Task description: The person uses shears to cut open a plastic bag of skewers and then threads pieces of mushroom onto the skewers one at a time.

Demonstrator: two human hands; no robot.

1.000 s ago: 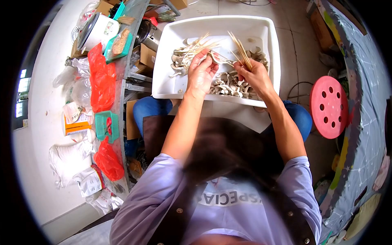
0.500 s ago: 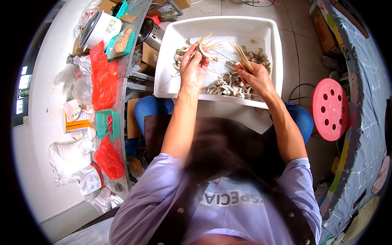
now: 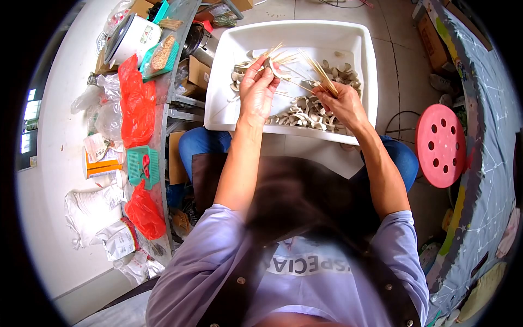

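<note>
Bamboo skewers (image 3: 322,72), gripped in a bunch by the right hand (image 3: 340,106) over the white tub (image 3: 360,49) in the upper middle of the frame, could jab the left hand (image 3: 256,90), which pinches a pale mushroom slice (image 3: 272,67) near them, should either slip.

L hand (image 3: 257,90) hovered over white tub (image 3: 294,24), fingertips pinched; R hand (image 3: 340,103) fisted over tub's right half; both arms extended.
</note>
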